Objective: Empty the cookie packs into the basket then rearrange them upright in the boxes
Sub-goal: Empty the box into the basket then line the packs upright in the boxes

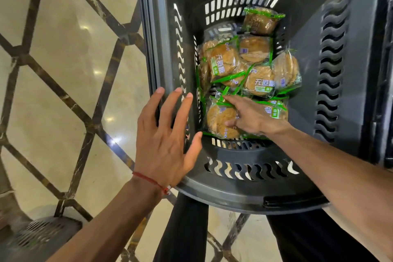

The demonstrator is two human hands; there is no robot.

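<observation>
Shiny cream floor [63, 53] with dark crossing lines spreads out below us. Our right hand [253, 117] is down inside the dark gray plastic basket [234, 190]. It is loose, not closed around anything. Its pointer finger [231, 99] is straight and touches the green edge of a wrapper. Its thumb lies on the nearest cookie pack [218, 118], which lies flat at the bottom, near the wall closest to us. Our left hand [163, 140] is flat and holds nothing, with all its fingers spread. It is over the left rim of the basket, and its thumb points into the basket. We cannot tell if it pushes on the rim or only floats just above it. A red string bracelet [150, 179] goes around the left wrist.

Around the right hand lie the other cookie packs [255, 80]. Each one is a see-through wrapper with green edges and a round brown cookie inside. They lie in a messy pile on the basket's bottom, some flat, some leaning on each other. One darker pack [260, 20] sits at the far end, propped against the far wall. The basket walls have rows of little holes, some straight and some wavy. Under the basket's near rim we see our black trousers [182, 229]. A dark, blurry floor grate [40, 234] sits low on the left, well apart from the basket.
</observation>
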